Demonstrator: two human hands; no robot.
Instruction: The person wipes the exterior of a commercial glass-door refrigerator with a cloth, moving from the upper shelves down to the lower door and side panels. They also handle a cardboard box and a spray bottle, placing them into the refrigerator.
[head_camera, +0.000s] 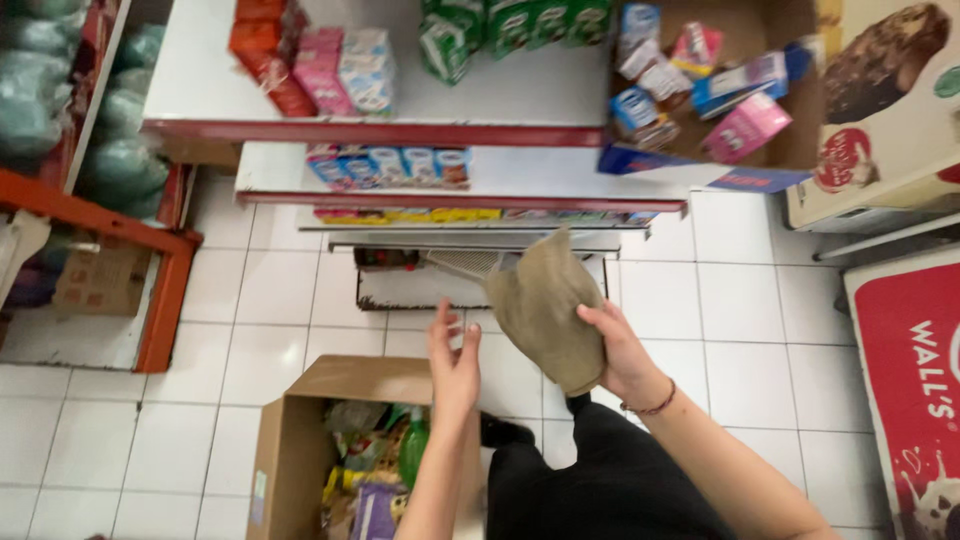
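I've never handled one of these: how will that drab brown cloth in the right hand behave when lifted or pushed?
The drab brown cloth probably stays floppy: it droops and folds below the right hand. It seems light, since one hand grips it by an edge. It likely won't roll or break. The left hand is open beside it.
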